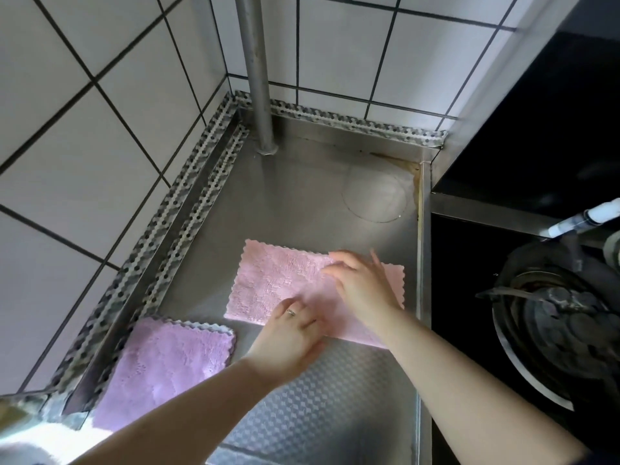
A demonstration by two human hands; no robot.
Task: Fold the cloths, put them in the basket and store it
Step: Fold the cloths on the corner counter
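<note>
Hands flat: left hand point(290, 333) and right hand point(360, 283) press the pink cloth point(268, 283), folded into a strip on the steel counter point(302, 196). 1 purple cloth point(164, 364) waits folded; no basket visible.

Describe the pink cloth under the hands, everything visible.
The pink cloth is fluffy, microfibre-looking, with zigzag pinked edges. It lies flat as a wide rectangle, apparently folded once, on the steel counter. The left hand presses its near edge with straight fingers; the right hand lies flat on its right part. It is apart from the purple cloth at the lower left.
</note>
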